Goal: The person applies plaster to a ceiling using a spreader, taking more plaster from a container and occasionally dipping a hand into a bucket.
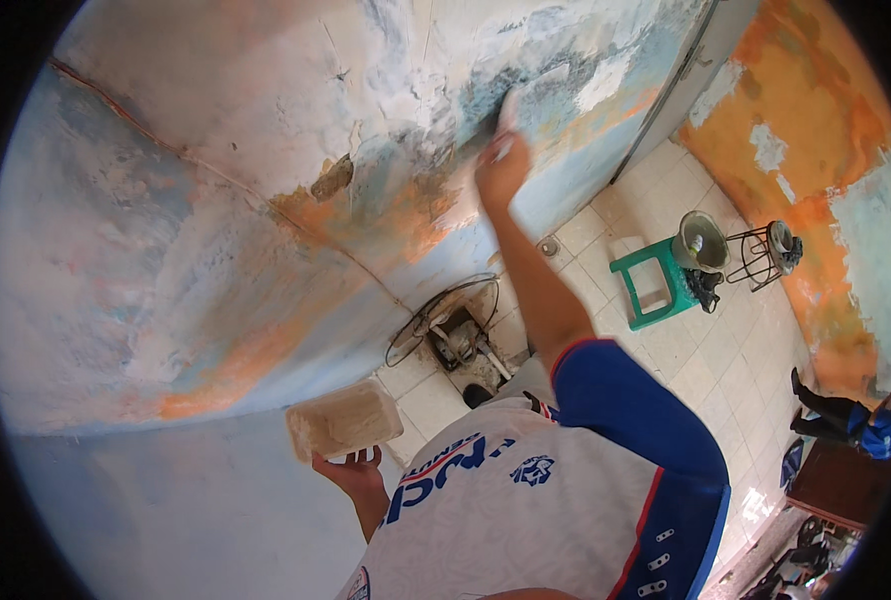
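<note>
R hand (504, 175), upper ctr: closed round pale blurred hand tool (510, 108), long axis approx. vert., above fist, at wall (266, 80). L hand (358, 480), lower L-ctr: gripping rectang. tub (394, 412).

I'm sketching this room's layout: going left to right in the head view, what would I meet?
Plastic container held in the left hand → right hand up at the wall → green stool → black metal stand → another person in blue.
</note>
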{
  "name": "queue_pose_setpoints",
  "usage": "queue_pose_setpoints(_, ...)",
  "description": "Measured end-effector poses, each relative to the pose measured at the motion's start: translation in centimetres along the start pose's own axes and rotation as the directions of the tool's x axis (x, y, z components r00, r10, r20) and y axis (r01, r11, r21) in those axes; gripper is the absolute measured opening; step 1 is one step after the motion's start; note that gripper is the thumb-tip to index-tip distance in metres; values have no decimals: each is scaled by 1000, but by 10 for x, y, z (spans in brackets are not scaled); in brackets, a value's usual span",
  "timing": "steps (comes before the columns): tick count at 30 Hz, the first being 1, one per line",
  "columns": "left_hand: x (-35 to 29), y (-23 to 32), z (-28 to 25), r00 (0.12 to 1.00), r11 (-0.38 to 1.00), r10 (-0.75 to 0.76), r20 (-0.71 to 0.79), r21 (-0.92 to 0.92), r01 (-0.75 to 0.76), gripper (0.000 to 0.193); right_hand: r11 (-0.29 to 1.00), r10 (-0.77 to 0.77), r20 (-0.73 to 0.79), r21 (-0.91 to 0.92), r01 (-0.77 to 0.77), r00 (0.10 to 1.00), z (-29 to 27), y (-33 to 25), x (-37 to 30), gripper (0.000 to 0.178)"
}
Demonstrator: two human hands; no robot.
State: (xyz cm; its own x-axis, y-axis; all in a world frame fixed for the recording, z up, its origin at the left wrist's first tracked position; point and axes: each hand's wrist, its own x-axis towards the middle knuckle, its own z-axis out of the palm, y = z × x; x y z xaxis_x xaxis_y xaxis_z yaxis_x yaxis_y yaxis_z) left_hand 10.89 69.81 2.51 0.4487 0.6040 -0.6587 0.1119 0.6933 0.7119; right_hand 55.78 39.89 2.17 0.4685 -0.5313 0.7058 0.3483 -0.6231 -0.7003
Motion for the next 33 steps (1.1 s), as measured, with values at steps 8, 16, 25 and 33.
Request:
queue_pose_setpoints(8, 7, 10, 3, 999, 1000, 12, 52, -30, -10, 91, 909, 147, 125, 375, -183, 981, -45, -47, -105, 6)
queue_pose_setpoints(16, 8, 15, -16, 1000, 999, 3, -3, -37, -3, 86, 970, 243, -151, 35, -240, 958, -14, 64, 136, 39)
queue_pose_setpoints(25, -3, 23, -2, 997, 998, -63, 36, 2, 63, 84, 980, 35, 267, 178, -85, 963, 4, -98, -166, 41)
queue_pose_setpoints(33, 21, 9, -42, 979, 999, -10, 204, -45, 20, 92, 961, 268, -156, 113, -252, 951, -21, -6, 53, 25)
